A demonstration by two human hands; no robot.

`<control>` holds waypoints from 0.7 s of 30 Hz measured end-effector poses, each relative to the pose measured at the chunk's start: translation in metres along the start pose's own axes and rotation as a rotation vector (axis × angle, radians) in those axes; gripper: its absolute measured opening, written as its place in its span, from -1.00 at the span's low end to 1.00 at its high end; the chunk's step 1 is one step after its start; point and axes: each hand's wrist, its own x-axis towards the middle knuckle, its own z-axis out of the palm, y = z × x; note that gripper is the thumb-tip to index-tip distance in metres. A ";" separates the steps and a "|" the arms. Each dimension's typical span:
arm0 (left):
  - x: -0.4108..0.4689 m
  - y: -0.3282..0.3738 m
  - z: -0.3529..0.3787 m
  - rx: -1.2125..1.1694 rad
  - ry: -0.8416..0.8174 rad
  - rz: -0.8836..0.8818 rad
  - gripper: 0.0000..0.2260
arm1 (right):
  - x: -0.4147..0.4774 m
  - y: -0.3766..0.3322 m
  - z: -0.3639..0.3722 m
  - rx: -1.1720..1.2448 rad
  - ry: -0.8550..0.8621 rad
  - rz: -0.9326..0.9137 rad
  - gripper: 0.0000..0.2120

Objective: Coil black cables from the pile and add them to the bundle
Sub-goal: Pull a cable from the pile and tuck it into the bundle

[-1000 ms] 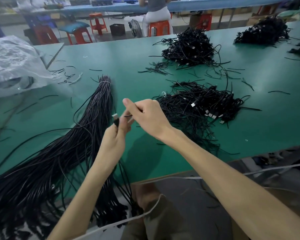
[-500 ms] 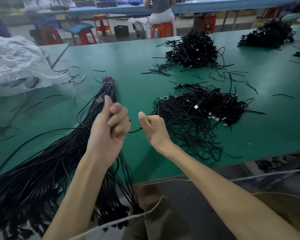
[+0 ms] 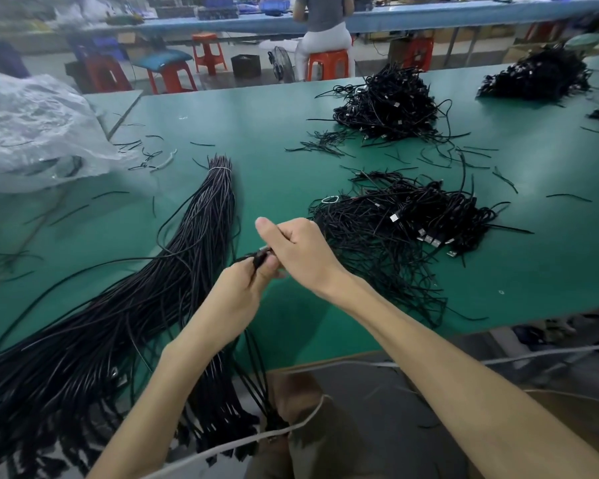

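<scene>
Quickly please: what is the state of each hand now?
Left hand: closed, pinching a black cable.
Right hand: closed, gripping the same cable's end.

Bundle (image 3: 187, 257) lies on tabletop (image 3: 274, 140) at left, running from the near edge back toward centre. Pile (image 3: 412, 229) right of it; second pile (image 3: 388, 105) behind that; third pile (image 3: 540, 77) back right. Bag (image 3: 32, 133) far left. Left hand (image 3: 236, 292) and right hand (image 3: 301, 250) meet between bundle and pile, both on one cable (image 3: 259, 258). Stools (image 3: 327, 63) and a seated person (image 3: 322, 25) behind tabletop.
</scene>
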 end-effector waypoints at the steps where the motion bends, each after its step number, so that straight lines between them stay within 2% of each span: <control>1: 0.001 0.000 0.001 -0.070 0.027 0.018 -0.63 | -0.001 0.000 0.002 0.021 0.010 0.004 -0.38; 4: 0.001 0.006 0.007 -0.298 0.067 0.036 -0.63 | -0.002 0.002 0.007 0.125 0.042 0.023 -0.37; 8: 0.004 0.017 0.009 -0.526 0.215 -0.020 -0.63 | -0.011 0.003 0.015 0.195 0.083 0.037 -0.40; 13: 0.010 0.036 0.014 -0.964 0.233 -0.069 -0.55 | -0.023 0.006 0.029 0.239 0.139 0.088 -0.40; 17: 0.010 0.043 0.015 -1.159 0.355 -0.215 -0.64 | -0.029 0.008 0.029 0.124 0.144 0.070 -0.40; 21: 0.010 0.037 0.015 -1.336 0.384 -0.355 -0.69 | -0.034 0.011 0.028 -0.099 0.055 0.005 -0.47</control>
